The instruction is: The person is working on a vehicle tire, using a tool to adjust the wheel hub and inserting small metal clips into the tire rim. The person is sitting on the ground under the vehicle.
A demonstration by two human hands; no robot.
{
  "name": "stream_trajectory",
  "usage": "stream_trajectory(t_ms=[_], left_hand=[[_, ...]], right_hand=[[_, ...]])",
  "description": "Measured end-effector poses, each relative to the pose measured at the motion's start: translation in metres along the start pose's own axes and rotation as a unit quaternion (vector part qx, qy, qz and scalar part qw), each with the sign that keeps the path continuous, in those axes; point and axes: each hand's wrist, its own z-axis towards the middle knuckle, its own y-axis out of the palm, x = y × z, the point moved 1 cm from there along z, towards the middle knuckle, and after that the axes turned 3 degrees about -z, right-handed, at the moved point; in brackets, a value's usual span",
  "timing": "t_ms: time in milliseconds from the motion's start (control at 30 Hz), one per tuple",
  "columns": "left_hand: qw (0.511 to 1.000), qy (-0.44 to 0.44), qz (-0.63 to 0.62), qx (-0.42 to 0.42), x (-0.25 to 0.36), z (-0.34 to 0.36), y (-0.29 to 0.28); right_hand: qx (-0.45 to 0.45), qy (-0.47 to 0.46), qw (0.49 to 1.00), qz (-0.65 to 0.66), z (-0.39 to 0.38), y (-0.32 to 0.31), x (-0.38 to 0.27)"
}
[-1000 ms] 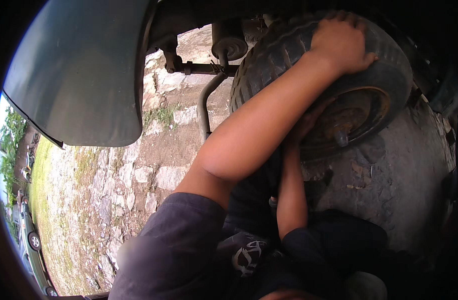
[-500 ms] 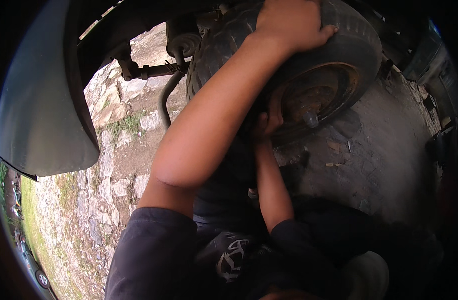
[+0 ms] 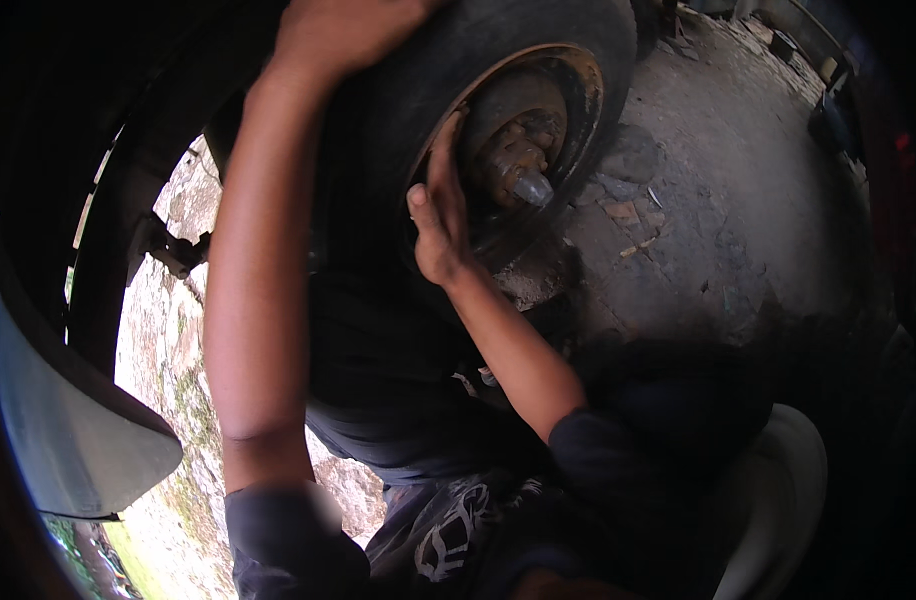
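Observation:
A wheel with a black tyre (image 3: 568, 25) and a rusty-edged rim (image 3: 590, 75) stands on its tread before me. In its middle is a dirty brown hub (image 3: 513, 155) with a grey, rounded tip. My left hand (image 3: 348, 35) rests on the upper part of the tyre; its fingers run out at the top edge. Lower down, my right hand (image 3: 440, 215) lies against the near side of the wheel. Its fingers stretch up along the rim's edge, thumb apart.
A grey-green vehicle body panel (image 3: 88, 420) hangs at the left, with dark underbody parts (image 3: 163, 245) beside it. Stony ground (image 3: 163, 350) shows beyond. Grey dirt floor (image 3: 718, 200) with small debris lies to the right. A pale curved object (image 3: 793, 490) is at lower right.
The view has turned, so the wheel and my left hand sit further left. My right hand shows more plainly, its fingers stretched along the rim's edge.

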Motion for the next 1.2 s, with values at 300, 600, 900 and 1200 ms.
stream_trajectory(t_ms=[300, 600, 900, 1200], left_hand=[[0.822, -0.15, -0.444, -0.322, -0.008, 0.08, -0.005], [0.89, -0.206, -0.322, -0.25, -0.019, 0.093, 0.036], [0.87, -0.277, -0.35, -0.21, -0.021, 0.093, 0.031], [0.869, -0.305, -0.348, -0.175, -0.02, 0.087, 0.029]], right_hand=[[0.145, 0.032, 0.989, 0.026, 0.077, -0.038, -0.004], [0.383, 0.308, 0.845, 0.211, 0.165, -0.114, 0.033], [0.432, 0.351, 0.781, 0.284, 0.168, -0.183, 0.082], [0.411, 0.37, 0.773, 0.311, 0.147, -0.193, 0.104]])
